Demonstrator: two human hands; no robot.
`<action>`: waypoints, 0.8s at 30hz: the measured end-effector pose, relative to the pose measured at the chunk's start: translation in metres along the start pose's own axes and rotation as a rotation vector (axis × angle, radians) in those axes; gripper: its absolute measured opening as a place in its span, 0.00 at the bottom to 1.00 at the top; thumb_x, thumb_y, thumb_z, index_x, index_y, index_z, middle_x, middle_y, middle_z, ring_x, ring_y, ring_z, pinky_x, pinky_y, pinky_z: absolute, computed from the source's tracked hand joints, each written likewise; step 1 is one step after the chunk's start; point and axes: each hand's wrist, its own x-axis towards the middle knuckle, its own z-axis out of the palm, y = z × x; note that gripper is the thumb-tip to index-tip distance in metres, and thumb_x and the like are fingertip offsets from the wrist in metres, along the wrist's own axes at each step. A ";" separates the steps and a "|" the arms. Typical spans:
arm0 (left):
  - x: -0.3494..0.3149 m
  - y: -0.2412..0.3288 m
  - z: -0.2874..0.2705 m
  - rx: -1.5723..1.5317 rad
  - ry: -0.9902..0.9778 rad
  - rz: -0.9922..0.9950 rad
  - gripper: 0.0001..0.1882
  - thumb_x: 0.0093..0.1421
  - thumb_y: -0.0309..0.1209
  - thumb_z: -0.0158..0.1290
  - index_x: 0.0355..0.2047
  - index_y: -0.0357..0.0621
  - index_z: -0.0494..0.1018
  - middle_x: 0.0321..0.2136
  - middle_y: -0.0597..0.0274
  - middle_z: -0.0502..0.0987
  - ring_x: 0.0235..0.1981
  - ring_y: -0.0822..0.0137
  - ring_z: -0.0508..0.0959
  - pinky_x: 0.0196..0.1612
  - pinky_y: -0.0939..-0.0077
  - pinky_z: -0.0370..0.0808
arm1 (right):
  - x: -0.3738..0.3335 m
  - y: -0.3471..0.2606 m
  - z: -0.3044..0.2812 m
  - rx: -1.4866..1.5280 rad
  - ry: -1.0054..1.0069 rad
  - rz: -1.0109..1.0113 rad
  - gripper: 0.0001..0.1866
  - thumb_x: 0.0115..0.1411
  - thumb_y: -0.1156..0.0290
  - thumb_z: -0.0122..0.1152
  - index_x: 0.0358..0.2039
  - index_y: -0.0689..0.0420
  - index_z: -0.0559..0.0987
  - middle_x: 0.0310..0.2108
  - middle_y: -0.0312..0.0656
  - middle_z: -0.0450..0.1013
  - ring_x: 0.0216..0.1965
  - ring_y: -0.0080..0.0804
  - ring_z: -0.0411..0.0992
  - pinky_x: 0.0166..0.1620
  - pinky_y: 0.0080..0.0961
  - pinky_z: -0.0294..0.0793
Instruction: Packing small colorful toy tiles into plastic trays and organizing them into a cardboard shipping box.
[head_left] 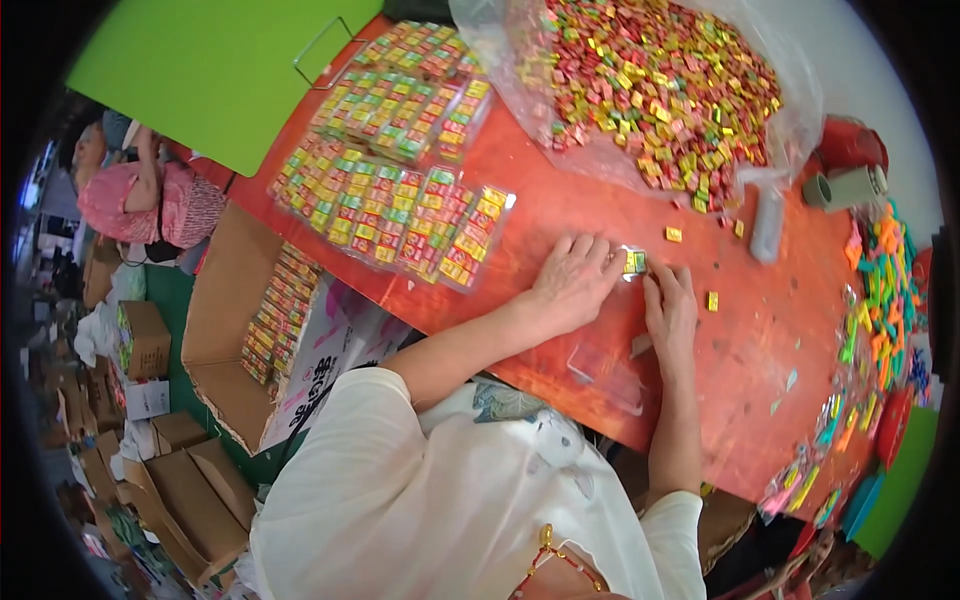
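Note:
A small yellow-and-green block (634, 262), with a shiny clear or silvery edge, lies on the red tabletop between my hands. My left hand (577, 285) reaches it from the left, palm down, fingers bent and their tips at its edge. On the other side my right hand (672, 308) has its thumb and fingers curled in against the block. Both hands look closed on it, though the fingertips partly hide the grip. Just beyond and to the right lie a loose yellow block (674, 234) and another yellow block (712, 301).
An open plastic bag (800, 95) heaped with small wrapped blocks fills the far side. Filled clear trays (390, 215) of blocks are stacked at left. A cardboard box (232, 330) stands beside the table. Colourful plastic pieces (885, 290) and a grey-green cup (855, 186) are at right.

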 end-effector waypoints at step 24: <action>0.062 -0.220 -0.066 0.404 -0.164 -0.654 0.26 0.66 0.45 0.43 0.53 0.35 0.69 0.47 0.38 0.74 0.47 0.41 0.78 0.47 0.44 0.75 | 0.006 0.029 -0.007 0.178 -0.007 -0.048 0.13 0.63 0.73 0.55 0.46 0.63 0.79 0.39 0.48 0.73 0.41 0.43 0.74 0.46 0.30 0.72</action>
